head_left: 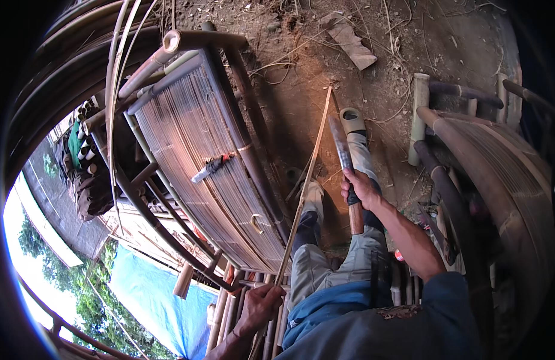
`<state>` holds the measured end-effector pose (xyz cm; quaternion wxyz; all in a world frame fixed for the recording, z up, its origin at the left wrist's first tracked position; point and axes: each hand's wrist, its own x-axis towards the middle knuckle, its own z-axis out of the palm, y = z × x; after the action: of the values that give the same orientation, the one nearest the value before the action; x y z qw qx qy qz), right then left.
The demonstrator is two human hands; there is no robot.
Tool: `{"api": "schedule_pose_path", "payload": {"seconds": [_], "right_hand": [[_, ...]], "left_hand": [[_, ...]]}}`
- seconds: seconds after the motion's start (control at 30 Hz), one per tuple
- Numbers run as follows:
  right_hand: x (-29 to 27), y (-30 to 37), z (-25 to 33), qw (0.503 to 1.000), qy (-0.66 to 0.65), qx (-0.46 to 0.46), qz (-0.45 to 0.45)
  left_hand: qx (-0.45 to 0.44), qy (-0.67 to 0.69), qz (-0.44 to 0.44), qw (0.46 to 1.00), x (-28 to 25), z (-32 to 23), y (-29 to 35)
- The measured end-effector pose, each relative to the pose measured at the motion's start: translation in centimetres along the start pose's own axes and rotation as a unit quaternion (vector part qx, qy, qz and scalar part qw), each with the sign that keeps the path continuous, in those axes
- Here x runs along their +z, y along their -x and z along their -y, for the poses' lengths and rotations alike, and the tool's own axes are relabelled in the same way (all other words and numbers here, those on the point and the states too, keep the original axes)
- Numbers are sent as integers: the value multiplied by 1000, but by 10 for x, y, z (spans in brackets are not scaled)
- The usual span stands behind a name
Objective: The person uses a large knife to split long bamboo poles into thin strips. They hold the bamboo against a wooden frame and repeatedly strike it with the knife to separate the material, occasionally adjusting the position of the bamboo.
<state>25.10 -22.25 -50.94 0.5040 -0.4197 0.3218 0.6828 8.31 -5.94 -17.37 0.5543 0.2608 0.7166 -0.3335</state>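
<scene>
My left hand (262,306), low in the view, is closed around the lower part of a long, thin bamboo strip (314,159). The strip slants up and away past my legs, its pale far end close above the dirt floor. In front of my thigh, my right hand (361,190) grips a long knife (339,141) by its handle. Its wooden handle end points back toward me, while the dark blade points away, just right of the strip. Whether blade and strip touch, I cannot tell.
A slatted bamboo bench (181,114) stands at left, bearing a cloth-wrapped tool (213,168) and a small curved piece (256,223). Another bamboo seat (493,138) is at right. A cut bamboo tube (352,120) lies by my foot; a flat brown scrap (349,41) lies farther off.
</scene>
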Motion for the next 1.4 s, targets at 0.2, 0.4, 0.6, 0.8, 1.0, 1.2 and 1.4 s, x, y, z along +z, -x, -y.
{"api": "schedule_pose_path", "payload": {"seconds": [0.2, 0.4, 0.6, 0.8, 1.0, 1.2, 1.4], "right_hand": [[11, 29, -18, 935, 253, 71, 239], [-27, 3, 31, 957, 261, -117, -52], [6, 48, 36, 893, 443, 25, -69], [-41, 1, 39, 653, 716, -219, -118], [-59, -63, 99, 602, 743, -242, -165], [-38, -57, 155, 575, 698, -382, -191], [61, 62, 174, 527, 702, -475, -69]], "left_hand": [[29, -34, -13, 999, -4, 2, -2], [10, -7, 56, 998, -17, 17, -16], [-8, 36, 91, 995, -13, -8, -22], [75, 109, 152, 979, 19, -30, -197], [512, -344, 11, 787, 16, -35, -164], [51, -14, 74, 996, -14, 13, -59], [169, -211, -156, 950, -6, 28, 1]]}}
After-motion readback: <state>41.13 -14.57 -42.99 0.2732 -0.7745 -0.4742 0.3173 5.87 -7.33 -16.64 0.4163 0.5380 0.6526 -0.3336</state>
